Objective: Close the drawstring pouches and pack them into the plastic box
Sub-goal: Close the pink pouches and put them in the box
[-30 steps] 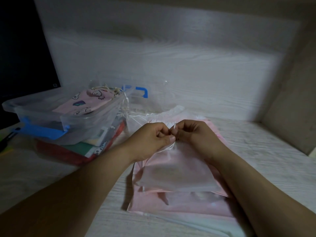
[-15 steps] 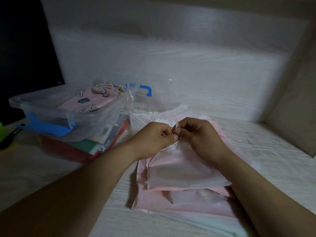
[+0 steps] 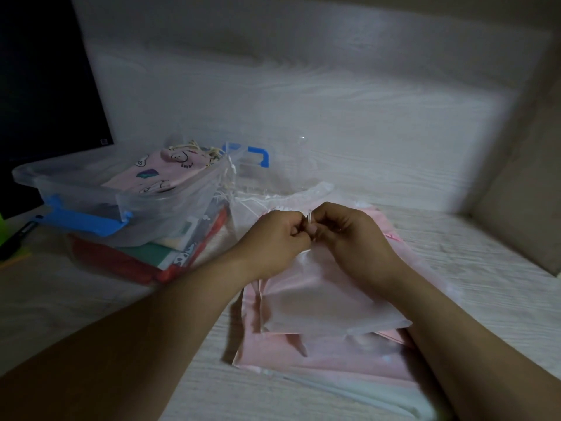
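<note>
A translucent white drawstring pouch lies on top of a stack of pink pouches in front of me. My left hand and my right hand meet at its gathered top edge, both with fingers curled, pinching the white drawstring between them. The clear plastic box with blue latches stands to the left. Inside it lies a pink cartoon-print pouch with its cords bunched at the far end.
The box sits on a pile of red, green and patterned fabric. Its clear lid with a blue handle leans behind it against the wooden back wall. A dark monitor is at far left, a side wall at right.
My hands stay together at the pouch's top, still working the drawstring. The camera has shifted a little, so everything sits slightly further right in the frame.
</note>
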